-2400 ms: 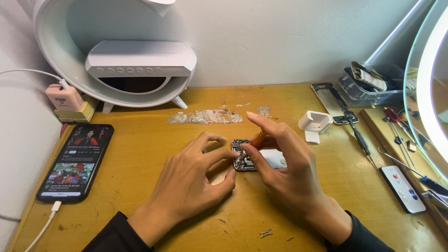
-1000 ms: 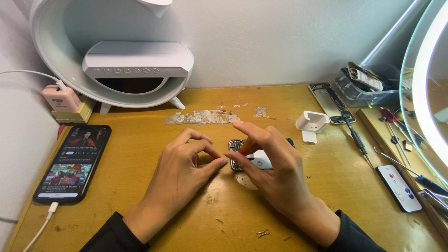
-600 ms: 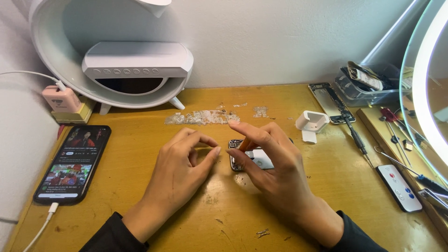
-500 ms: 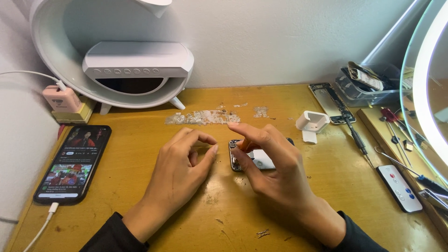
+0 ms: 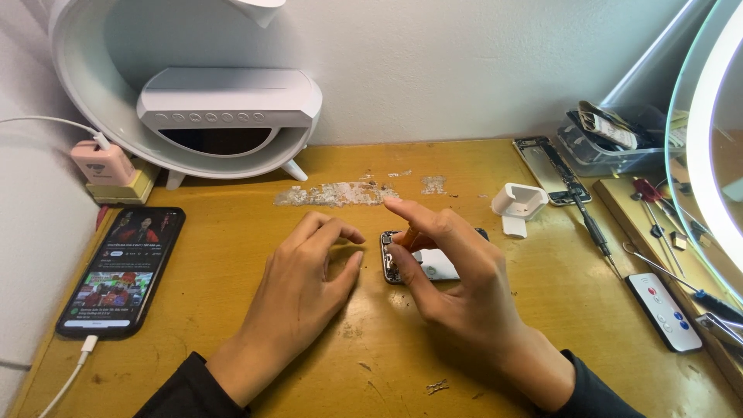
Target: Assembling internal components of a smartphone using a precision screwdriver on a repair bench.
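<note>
Two hands work mid-bench: the left hand (image 5: 306, 282) rests curled and empty on the bench (image 5: 232, 255), fingertips just left of the small opened device (image 5: 422, 263). That device lies flat, long axis left to right, under the right hand (image 5: 457, 282), the nearer one, whose grip pinches an orange tool (image 5: 409, 238) over its left end. Fingers hide the tool tip and most of the device.

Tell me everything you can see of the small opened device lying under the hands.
The small flat opened device with a metal frame lies flat on the yellow wooden desk, mid-desk. Its dark, component-studded left edge and a shiny silver plate show; the rest is hidden by the right hand, whose fingers pinch an orange tool over its top edge. The left hand rests beside it, apart.
</note>
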